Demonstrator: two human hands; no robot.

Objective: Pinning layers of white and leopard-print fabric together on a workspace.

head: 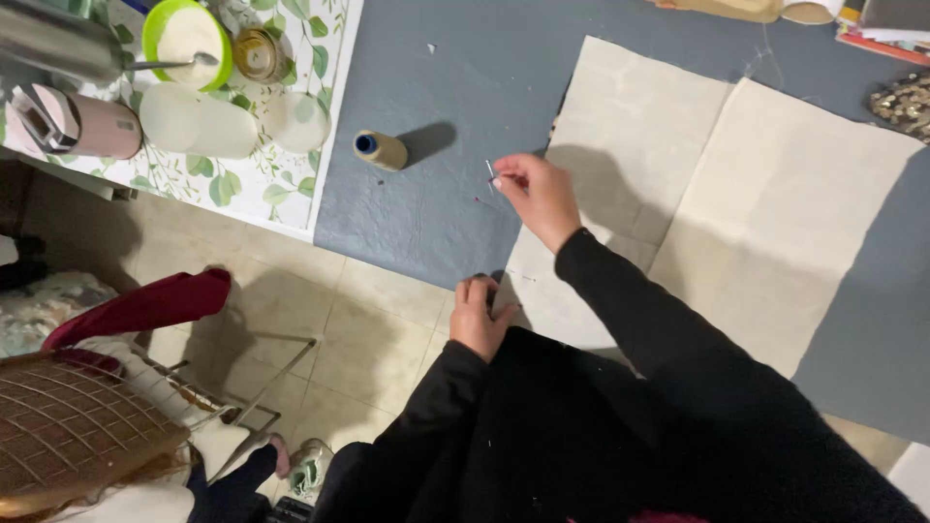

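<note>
My right hand (538, 194) is raised over the grey table (446, 87), its fingertips pinched on a thin sewing needle (489, 170). A beige thread spool (380, 149) lies on its side just left of that hand. My left hand (480, 315) is lower, at the table's near edge, fingers curled against the corner of a cream fabric sheet (775, 194) and my black sleeve; whether it holds anything I cannot tell. The cream fabric is spread flat in two overlapping pieces to the right.
A leaf-patterned cloth (281, 174) at the left carries a green bowl with a spoon (189, 39), a pink tumbler (73, 121), round white lids and a small jar. A chair with red cloth (145, 305) stands on the tiled floor. Books and sequined fabric (901, 102) lie at the far right.
</note>
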